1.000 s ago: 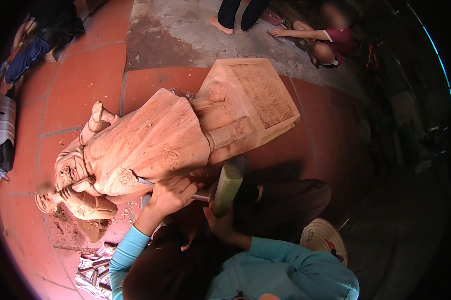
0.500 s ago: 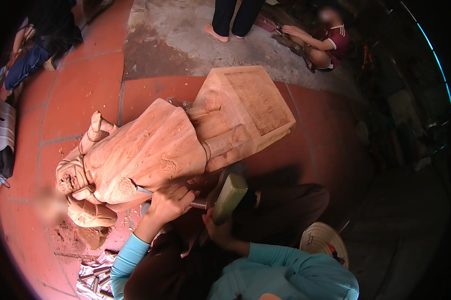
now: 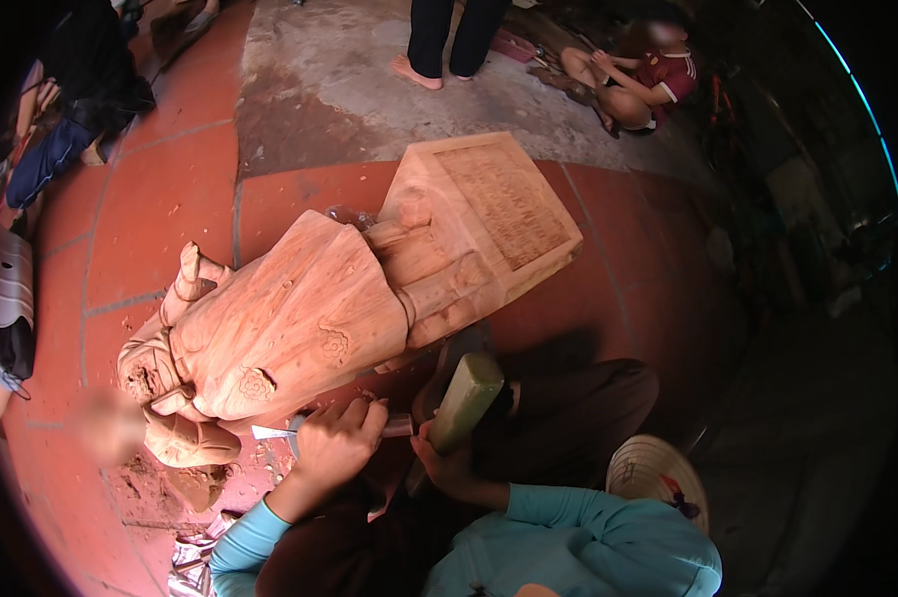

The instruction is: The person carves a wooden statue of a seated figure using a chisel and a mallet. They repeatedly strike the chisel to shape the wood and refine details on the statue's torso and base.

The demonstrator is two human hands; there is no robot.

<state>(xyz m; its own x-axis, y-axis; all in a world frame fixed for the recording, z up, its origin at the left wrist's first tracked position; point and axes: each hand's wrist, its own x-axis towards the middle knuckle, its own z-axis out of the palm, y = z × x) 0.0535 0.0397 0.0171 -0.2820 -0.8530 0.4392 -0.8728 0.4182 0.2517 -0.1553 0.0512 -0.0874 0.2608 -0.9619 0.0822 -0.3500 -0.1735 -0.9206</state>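
A large carved wooden statue [image 3: 299, 318] lies on its side on the red tiled floor, its square base [image 3: 489, 214] pointing away from me. My left hand [image 3: 334, 443] grips a metal chisel [image 3: 270, 432] whose blade touches the statue's lower edge. My right hand [image 3: 444, 463] holds a greenish wooden mallet [image 3: 466, 398] upright just right of the chisel's handle end. Both forearms wear light blue sleeves.
Wood chips and several spare chisels [image 3: 195, 557] lie on the floor at lower left. A conical hat [image 3: 658, 478] lies to my right. One person stands [image 3: 449, 40] and another squats [image 3: 638, 80] at the top. Clothes and sandals lie at the left.
The mallet head has shifted slightly and stands a little higher by the chisel handle. The chisel stays at the statue's lower edge; the view moved a little.
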